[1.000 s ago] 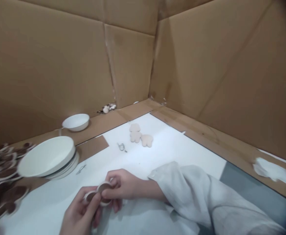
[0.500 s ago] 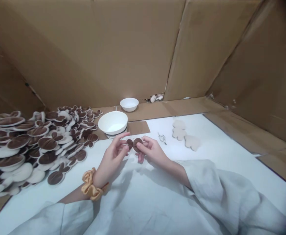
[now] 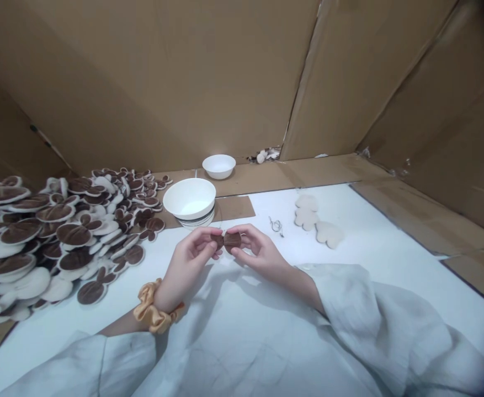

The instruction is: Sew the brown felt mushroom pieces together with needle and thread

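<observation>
Between my two hands is a small brown fabric piece (image 3: 232, 239), narrow in the middle and wider at both ends, like a bow. My left hand (image 3: 194, 249), with an orange scrunchie (image 3: 154, 309) at the wrist, pinches its left end. The right end is held by my right hand (image 3: 260, 251), thumb below and fingers along the top edge. Just beyond my left hand stands a white bowl (image 3: 190, 199) on a stack of others. A tangle of thin dark wire or thread (image 3: 276, 226) lies on the white surface past my right hand.
A large heap of brown-and-white padded fabric pieces (image 3: 74, 234) fills the left side. Several pale flat cutouts (image 3: 328, 234) lie at the right. A smaller white bowl (image 3: 219, 167) and a few fabric pieces (image 3: 266, 155) sit by the cardboard wall (image 3: 175, 82).
My right fingers have shifted from lying over the piece to gripping its top and bottom edges. My left fingers have closed in on the other end. The view has tilted slightly.
</observation>
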### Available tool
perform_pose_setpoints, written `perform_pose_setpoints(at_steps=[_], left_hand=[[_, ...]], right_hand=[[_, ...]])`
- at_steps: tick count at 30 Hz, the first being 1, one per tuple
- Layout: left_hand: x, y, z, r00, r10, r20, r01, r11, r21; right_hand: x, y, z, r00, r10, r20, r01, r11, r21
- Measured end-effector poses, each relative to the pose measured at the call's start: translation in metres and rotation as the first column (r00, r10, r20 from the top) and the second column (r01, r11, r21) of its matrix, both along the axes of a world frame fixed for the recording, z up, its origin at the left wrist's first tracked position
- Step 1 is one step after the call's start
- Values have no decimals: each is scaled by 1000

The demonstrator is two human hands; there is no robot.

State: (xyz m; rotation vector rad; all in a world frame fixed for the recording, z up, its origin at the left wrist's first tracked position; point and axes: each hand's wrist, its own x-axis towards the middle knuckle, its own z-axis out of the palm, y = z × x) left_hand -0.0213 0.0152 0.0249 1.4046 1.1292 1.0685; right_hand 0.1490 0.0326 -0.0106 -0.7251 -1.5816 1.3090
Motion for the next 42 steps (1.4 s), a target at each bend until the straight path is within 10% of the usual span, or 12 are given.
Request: perform_pose_setpoints(at_steps=[17, 29, 36, 42], left_hand=[[4, -6, -15, 979, 39, -198, -8, 988, 156], [6, -12, -23, 949, 108, -298, -20, 958, 285], [6, -15, -28, 971, 165, -172, -108, 948, 301], [8, -15, -26, 985, 153, -84, -137, 975, 173]], right_hand=[[0, -6, 3, 994, 45, 96, -50, 997, 50], [-7, -11, -3, 994, 76, -81, -92, 971, -222], [-9, -14, 4, 997, 46, -60, -68, 898, -435], [-8, -18, 11, 999, 37, 8, -32, 940, -339]])
